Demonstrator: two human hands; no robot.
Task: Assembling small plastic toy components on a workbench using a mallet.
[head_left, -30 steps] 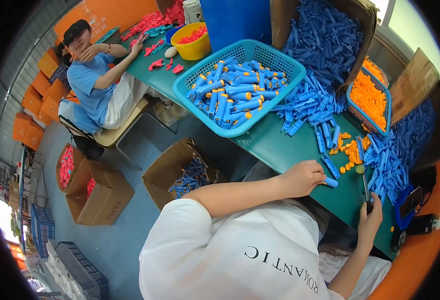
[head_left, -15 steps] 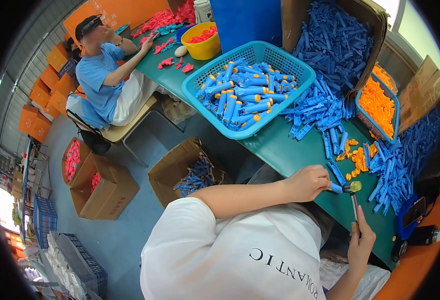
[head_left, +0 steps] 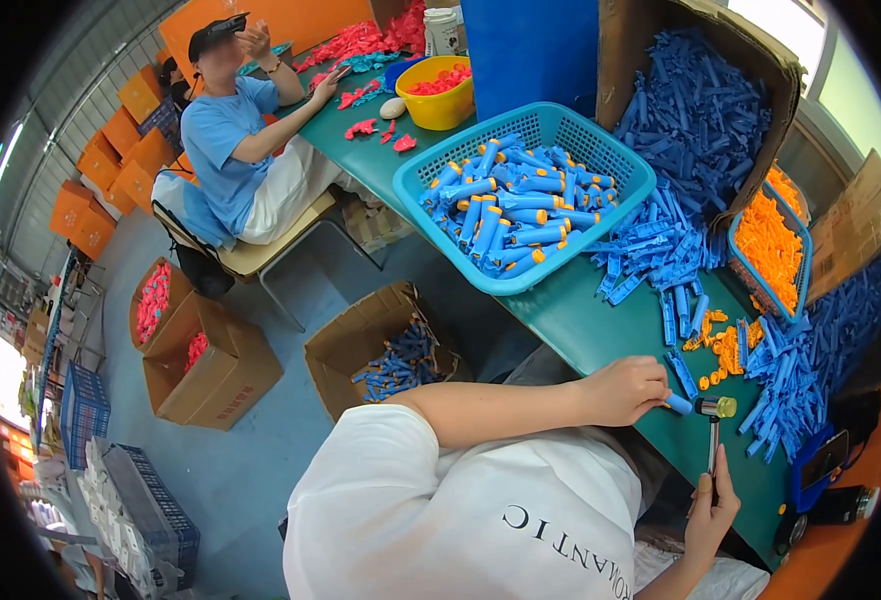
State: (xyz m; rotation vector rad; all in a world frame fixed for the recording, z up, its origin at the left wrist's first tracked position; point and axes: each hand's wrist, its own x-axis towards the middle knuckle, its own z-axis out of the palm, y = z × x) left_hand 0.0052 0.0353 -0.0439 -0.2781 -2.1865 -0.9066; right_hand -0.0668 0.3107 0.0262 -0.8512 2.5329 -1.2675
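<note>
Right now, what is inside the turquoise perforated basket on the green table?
The basket holds a jumbled heap of blue plastic tubes, many with orange end caps. The heap covers the bottom, so what lies deeper cannot be seen.

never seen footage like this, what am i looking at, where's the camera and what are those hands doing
There's no robot here: these are a person's own bare hands. The camera sits on that person's head, looking down; its fisheye lens bends straight edges.

The left hand holds a small blue tube. The right hand grips a hammer by its handle, its head right by the tube's end; whether they touch is hard to tell.

On the green table are a teal basket of blue-and-orange tubes, loose blue parts, small orange parts and a yellow bowl. Further off at the left sits a co-worker in a blue shirt.
</note>
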